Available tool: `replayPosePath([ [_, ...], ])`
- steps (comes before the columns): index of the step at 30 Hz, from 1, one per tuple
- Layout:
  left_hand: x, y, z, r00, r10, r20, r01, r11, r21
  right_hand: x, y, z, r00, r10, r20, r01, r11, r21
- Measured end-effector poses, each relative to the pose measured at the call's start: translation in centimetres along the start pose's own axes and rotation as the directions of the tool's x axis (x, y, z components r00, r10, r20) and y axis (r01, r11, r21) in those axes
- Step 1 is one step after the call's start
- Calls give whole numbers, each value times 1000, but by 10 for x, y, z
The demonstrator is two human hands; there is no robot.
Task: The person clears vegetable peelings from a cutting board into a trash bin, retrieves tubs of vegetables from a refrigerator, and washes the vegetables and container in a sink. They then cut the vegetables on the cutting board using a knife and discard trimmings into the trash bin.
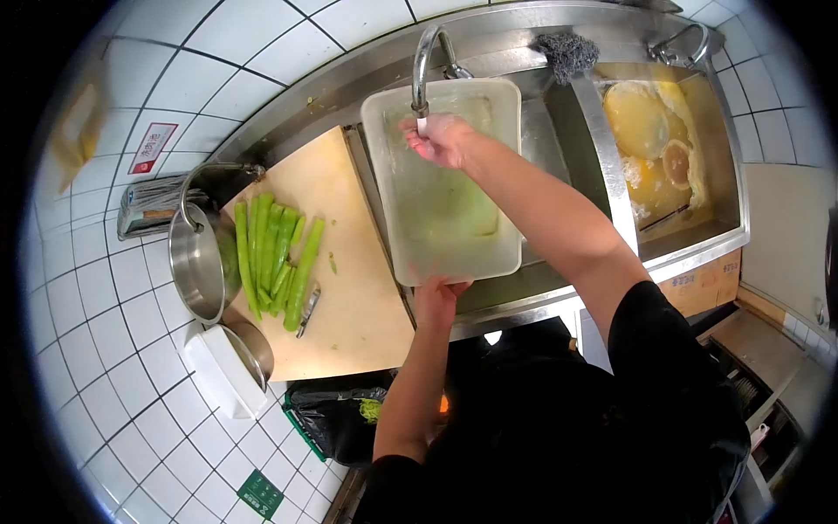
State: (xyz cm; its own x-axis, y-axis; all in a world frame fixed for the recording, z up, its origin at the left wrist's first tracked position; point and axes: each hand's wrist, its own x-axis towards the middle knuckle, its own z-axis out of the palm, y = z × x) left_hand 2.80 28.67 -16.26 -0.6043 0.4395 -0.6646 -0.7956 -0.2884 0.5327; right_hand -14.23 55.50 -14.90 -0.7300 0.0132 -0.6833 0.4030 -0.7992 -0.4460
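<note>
A translucent plastic tub (393, 205) with pale greenish water in it sits over the sink under a curved metal faucet (422, 74). My left hand (439, 299) grips the tub's near edge; some of its fingers are hidden below the rim. My right hand (443, 140) is held right at the faucet's mouth, above the tub, in what looks like running water. Its fingers are slightly curled and apart, and I see nothing in them. Left of the tub, long green stalks (275, 249) lie on a cutting board (358, 306), with a metal peeler (307, 313) beside them.
A second sink basin (681, 210) at the right holds cloudy yellow water with round things in it. A dark scrubber (567, 54) rests on the back ledge. Metal pots (194, 266) and a white container (229, 371) stand at the left. A black-lined bin (340, 419) is below the board.
</note>
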Motion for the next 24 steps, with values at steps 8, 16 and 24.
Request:
replayPosePath([
  [8, 46, -59, -23, 977, -176, 122, 204, 939, -278, -37, 7, 28, 986, -138, -96, 130, 988, -89],
  [16, 24, -29, -33, 953, -290, -86, 276, 950, -145, 20, 41, -15, 982, -106, -156, 113, 993, 36],
  [24, -24, 65, 84, 879, 467, -93, -96, 365, 926, -61, 45, 11, 901, -173, -398, 187, 982, -3],
])
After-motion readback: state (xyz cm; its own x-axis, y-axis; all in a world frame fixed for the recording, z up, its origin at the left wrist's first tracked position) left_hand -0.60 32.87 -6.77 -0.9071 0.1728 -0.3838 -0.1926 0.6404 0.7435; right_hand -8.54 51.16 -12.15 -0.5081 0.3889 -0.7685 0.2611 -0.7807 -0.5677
